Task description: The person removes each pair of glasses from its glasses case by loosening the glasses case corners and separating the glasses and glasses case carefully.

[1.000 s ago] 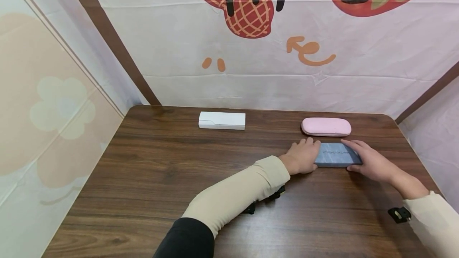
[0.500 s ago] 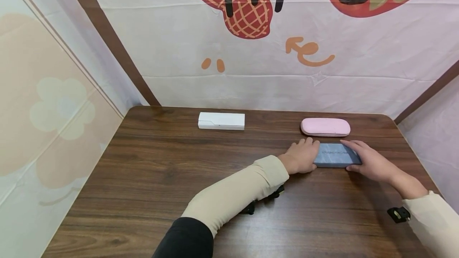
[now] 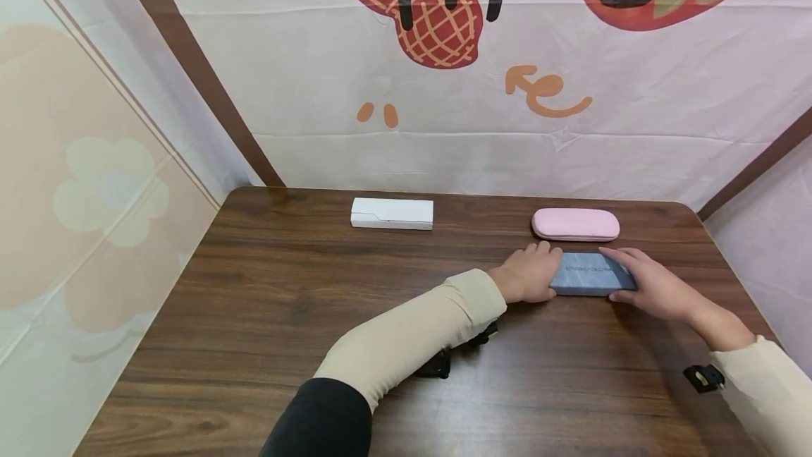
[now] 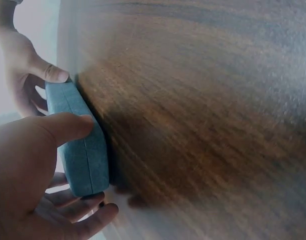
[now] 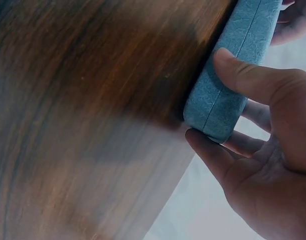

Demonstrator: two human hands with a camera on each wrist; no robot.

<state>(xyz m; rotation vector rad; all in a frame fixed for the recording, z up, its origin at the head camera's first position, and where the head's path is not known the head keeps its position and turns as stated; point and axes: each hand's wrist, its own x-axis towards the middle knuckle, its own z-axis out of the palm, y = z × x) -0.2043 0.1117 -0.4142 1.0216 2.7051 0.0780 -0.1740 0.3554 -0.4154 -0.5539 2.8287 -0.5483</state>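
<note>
A blue glasses case (image 3: 586, 275) with small lettering on its lid lies on the table, one end in each hand. My left hand (image 3: 529, 272) holds the left end; in the left wrist view its thumb lies on the case's near side and other fingers curl round the end. At the opposite end my right hand (image 3: 656, 286) grips with the thumb in front and fingers behind, and the right wrist view shows that thumb (image 5: 243, 75) across the case's seam. The lid looks closed. Just behind stands a pink glasses case (image 3: 576, 224), closed too.
A white oblong case (image 3: 392, 214) lies near the back edge, left of the middle. The brown wooden table (image 3: 254, 316) ends at a printed fabric backdrop (image 3: 444, 147), with more fabric along both sides.
The blue glasses case has slid slightly to the left, both hands moving along with it. The pink and white cases have stayed in place.
</note>
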